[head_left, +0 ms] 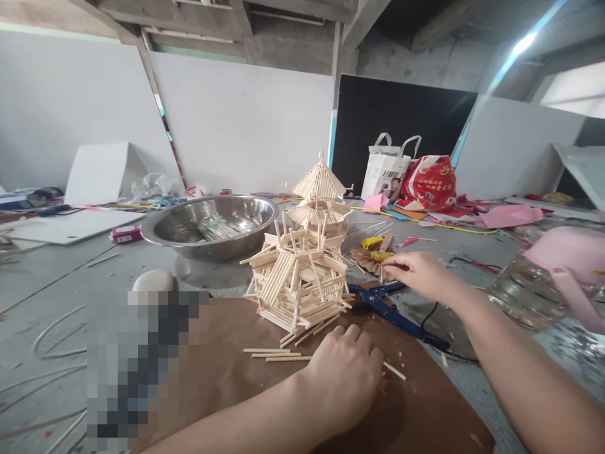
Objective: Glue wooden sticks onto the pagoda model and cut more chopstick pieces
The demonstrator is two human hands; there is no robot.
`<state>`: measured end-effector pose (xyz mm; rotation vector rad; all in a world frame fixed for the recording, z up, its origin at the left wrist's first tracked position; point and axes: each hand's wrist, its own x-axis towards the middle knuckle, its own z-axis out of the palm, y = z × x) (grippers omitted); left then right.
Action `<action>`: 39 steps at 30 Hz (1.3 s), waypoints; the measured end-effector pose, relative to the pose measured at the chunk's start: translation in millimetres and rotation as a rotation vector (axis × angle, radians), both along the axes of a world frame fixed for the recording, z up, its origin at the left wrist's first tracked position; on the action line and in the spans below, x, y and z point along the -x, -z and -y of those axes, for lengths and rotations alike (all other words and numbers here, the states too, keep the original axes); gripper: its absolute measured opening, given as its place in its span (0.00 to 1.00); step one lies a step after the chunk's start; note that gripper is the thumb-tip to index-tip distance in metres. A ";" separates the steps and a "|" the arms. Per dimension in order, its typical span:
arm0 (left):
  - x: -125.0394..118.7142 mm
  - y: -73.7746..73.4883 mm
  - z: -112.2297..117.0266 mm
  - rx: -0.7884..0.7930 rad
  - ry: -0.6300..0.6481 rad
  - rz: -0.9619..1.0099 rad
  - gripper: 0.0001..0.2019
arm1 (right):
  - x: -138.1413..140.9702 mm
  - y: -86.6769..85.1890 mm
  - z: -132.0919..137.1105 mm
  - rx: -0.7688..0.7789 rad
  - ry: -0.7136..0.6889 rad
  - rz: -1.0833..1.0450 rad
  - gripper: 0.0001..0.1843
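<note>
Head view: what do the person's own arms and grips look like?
The left forearm and right forearm are bare, with no sleeves in view. The left grip and right grip are ungloved; no watch, bracelet or marking shows.

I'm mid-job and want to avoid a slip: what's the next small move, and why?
Probably ease the left hand up slightly: one stick pokes out past its fingers, but the hand hides how that is held, and the tower stands just ahead, where a blind push might knock it.
</note>
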<state>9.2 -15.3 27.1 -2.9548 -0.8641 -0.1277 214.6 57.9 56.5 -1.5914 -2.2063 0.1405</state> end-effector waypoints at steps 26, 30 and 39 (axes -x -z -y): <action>-19.9 25.5 30.4 0.043 0.156 -0.137 0.13 | 71.8 45.6 36.3 0.134 -0.339 0.470 0.20; -16.9 27.3 27.8 0.009 0.156 -0.068 0.09 | 78.7 49.4 35.4 0.113 -0.299 0.488 0.15; -5.5 10.5 7.0 -0.068 -0.136 -0.044 0.08 | 61.7 33.8 37.5 0.285 -0.381 0.461 0.08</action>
